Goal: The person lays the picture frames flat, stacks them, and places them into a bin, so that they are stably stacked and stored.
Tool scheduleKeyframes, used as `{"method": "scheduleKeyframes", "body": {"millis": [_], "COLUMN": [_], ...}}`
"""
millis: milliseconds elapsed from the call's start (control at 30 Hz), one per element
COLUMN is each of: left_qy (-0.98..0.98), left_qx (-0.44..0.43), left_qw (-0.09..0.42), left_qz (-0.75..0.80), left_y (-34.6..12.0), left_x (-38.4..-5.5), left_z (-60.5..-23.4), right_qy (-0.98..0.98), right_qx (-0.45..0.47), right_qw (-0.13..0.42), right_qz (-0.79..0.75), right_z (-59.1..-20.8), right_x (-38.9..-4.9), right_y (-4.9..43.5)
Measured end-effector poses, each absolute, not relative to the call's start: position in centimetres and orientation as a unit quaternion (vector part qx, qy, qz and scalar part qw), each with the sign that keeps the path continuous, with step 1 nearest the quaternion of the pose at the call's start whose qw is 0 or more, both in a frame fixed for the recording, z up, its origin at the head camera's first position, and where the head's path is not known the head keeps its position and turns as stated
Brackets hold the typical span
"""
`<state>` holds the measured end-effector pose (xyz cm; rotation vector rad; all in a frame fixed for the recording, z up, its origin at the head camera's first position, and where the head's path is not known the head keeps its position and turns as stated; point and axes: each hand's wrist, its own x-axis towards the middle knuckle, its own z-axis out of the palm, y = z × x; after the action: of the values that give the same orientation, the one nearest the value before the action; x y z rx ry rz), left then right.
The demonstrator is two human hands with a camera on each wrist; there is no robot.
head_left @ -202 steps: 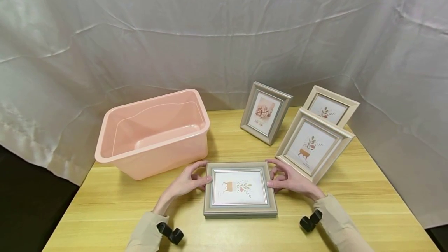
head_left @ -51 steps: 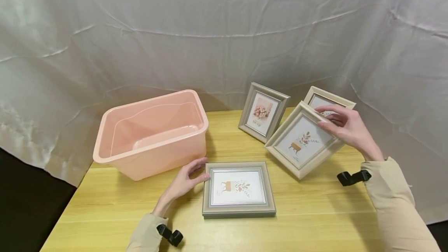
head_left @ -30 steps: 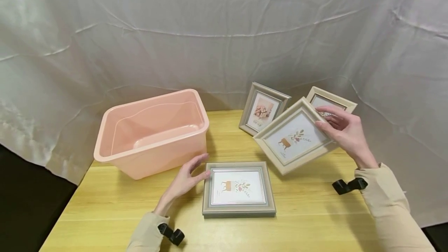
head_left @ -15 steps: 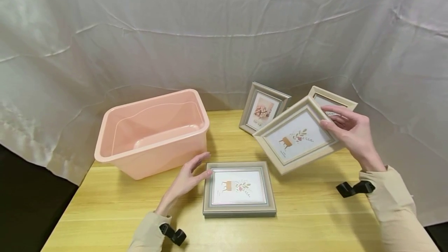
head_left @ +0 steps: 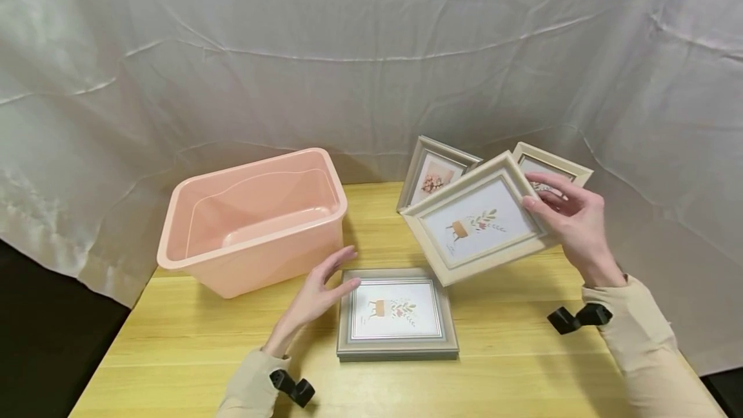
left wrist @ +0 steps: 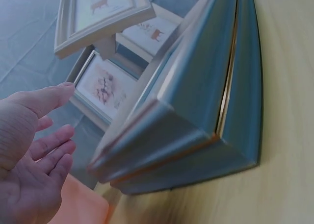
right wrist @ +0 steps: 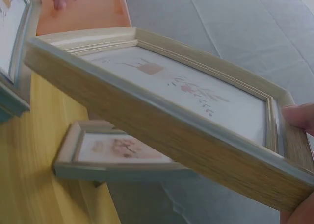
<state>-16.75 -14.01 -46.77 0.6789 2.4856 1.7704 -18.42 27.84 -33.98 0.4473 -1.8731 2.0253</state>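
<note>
My right hand pinches the right edge of a cream picture frame, thumb on its front, and holds it tilted above the table. In the right wrist view, the thumb lies on the border of that frame. On the table lie two grey-beige picture frames, stacked flat. Above their left edge hovers my left hand, its fingers loosely extended. The left wrist view shows this hand holding nothing, apart from the stack.
A pink plastic bin stands at the back left. Behind the held frame, a silver-beige frame with a flower picture stands, partly covered. Another cream frame stands at the back right. Grey cloth hangs behind the table.
Earlier both hands held the stack's sides. My right hand has since lifted the front cream frame and carried it left, turning it. My left hand has just risen slightly off the stack.
</note>
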Motion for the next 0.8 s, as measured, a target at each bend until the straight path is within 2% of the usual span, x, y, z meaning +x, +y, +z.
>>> {"method": "scheduleKeyframes", "body": {"millis": [800], "left_qy": [0.781], "left_qx": [0.234], "left_qw": [0.023], "left_qz": [0.578], "left_y": [-10.9], "left_x": [-16.9], "left_z": [-44.7], "right_qy": [-0.637], "right_qx": [0.140], "right_qw": [0.136], "right_qz": [0.746], "right_z": [-35.3], "right_x": [-17.8], "right_y": [23.8]}}
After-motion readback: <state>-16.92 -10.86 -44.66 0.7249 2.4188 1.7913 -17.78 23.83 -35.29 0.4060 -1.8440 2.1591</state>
